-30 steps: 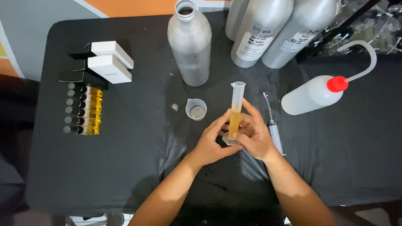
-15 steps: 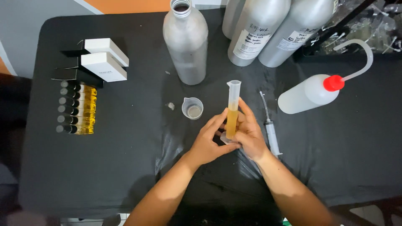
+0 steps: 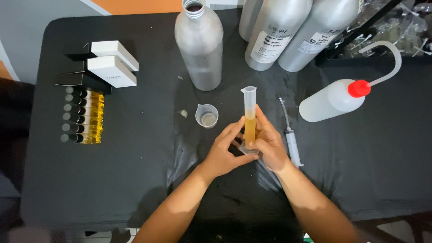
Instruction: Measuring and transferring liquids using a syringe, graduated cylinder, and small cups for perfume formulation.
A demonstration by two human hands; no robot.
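Big black table [image 3: 112, 180] takes up pretty much everything here. At the far edge there's a row of tall aluminium bottles [image 3: 274, 31], plus one open aluminium bottle [image 3: 199, 42] standing a bit apart to their left. Over on the right lies a squeeze wash bottle [image 3: 330, 100] with a red cap and a bent spout. Far left: two white boxes [image 3: 112, 63] and, just near of them, a row of small amber vials [image 3: 85, 115] with dark caps.

Middle of the table is the graduated cylinder [image 3: 249, 119], upright, lower part filled with amber liquid. The left hand [image 3: 225, 150] and the right hand [image 3: 267, 144] are both wrapped around its lower half and base, fingers closed on it. Compared to half a second and a second ago, basically nothing changed: same two-handed hold, cylinder in the same spot, same liquid level as far as I can tell.

A small clear beaker [image 3: 207, 115] sits just left of the cylinder, and a syringe [image 3: 290, 135] lies just right of the right hand.
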